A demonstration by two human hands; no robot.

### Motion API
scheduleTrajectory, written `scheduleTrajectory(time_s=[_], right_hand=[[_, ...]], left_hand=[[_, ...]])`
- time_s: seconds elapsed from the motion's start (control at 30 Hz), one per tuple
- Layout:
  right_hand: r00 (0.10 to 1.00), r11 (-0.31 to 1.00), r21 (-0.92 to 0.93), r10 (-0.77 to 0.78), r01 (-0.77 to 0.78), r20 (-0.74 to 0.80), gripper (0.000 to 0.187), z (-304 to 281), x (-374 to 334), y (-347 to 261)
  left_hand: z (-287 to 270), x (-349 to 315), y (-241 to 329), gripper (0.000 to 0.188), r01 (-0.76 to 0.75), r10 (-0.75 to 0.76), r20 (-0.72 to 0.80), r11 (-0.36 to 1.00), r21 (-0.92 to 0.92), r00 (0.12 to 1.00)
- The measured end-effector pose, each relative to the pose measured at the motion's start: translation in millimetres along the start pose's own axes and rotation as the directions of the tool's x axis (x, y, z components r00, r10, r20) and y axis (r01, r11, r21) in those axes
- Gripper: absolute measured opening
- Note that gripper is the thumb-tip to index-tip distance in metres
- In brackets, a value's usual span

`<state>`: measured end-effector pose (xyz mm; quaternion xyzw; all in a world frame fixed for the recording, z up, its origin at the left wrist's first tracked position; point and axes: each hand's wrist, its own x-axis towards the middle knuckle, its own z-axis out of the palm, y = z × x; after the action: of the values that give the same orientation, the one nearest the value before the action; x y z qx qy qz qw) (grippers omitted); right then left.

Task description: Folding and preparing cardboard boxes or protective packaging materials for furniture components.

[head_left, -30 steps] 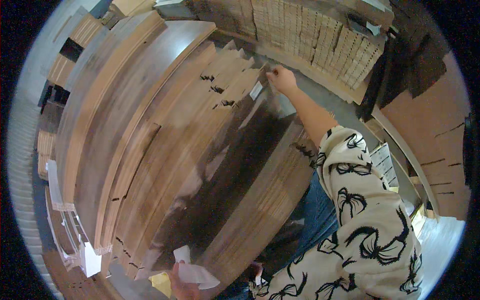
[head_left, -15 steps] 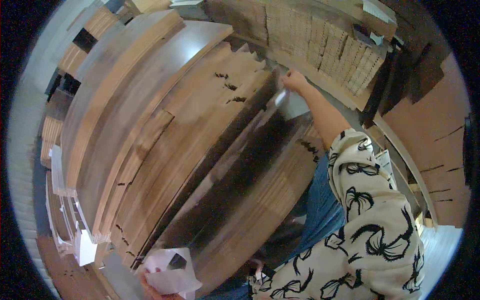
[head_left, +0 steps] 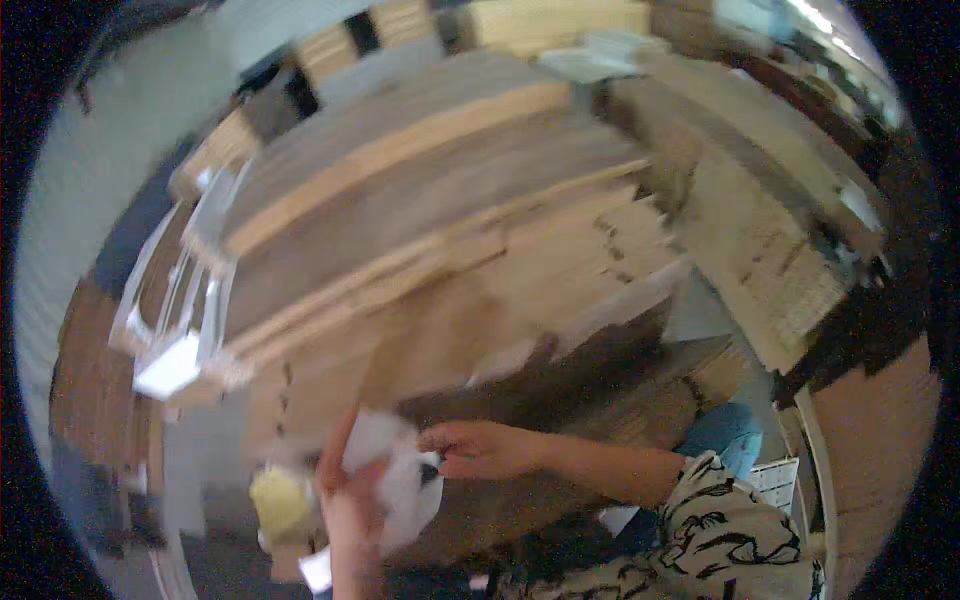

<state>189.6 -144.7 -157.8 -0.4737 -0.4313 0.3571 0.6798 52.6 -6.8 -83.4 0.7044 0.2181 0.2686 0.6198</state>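
Low in the centre of the head view, my left hand [head_left: 352,500] is closed on a white, paper-like roll [head_left: 400,500] with a dark spot at its right side. Motion blur hides its exact kind. My right hand [head_left: 485,448] reaches in from the right, its fingers pinched together at the roll's upper right edge. What they grip, if anything, cannot be made out. Just beyond both hands lies a stack of flat brown cardboard [head_left: 540,310] with dark marks and a torn, notched right end.
Taller stacks of cardboard [head_left: 400,150] rise behind, wrapped in film. More cardboard [head_left: 760,250] is piled at the right. White frame-like pieces [head_left: 180,330] stand at the left, and a yellow object [head_left: 282,503] is beside my left hand.
My right hand has come from the far right end of the cardboard back to the white roll. My left hand still holds the roll. The whole view has swung round.
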Motion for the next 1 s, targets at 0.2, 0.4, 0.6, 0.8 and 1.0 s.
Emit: scheduleTrajectory(time_s=[0.2,0.4,0.6,0.8,1.0], right_hand=[[0.934,0.916,0.185,0.354,-0.357,0.049,0.024,32,10,4],[0.938,0.927,-0.170,0.344,-0.333,0.037,0.020,30,11,2],[0.970,0.804,-0.579,-0.226,0.134,-0.090,0.021,26,11,-3],[0.847,0.542,-0.723,-0.519,0.429,0.113,0.022,6,17,5],[0.818,0.548,-0.726,-0.575,0.416,0.034,0.019,8,-3,26]], left_hand=[[-6,19,11,0.051,0.236,-0.246,0.017,0.905,-0.353,0.969],[-27,-8,-18,0.041,0.320,-0.293,0.178,0.935,-0.150,0.939],[-11,-19,-17,0.039,0.346,-0.321,0.179,0.929,-0.131,0.930],[1,-14,-22,0.040,0.267,-0.291,0.223,0.955,0.129,0.930],[1,-2,-65,0.065,0.608,-0.553,0.252,0.705,-0.366,0.794]])
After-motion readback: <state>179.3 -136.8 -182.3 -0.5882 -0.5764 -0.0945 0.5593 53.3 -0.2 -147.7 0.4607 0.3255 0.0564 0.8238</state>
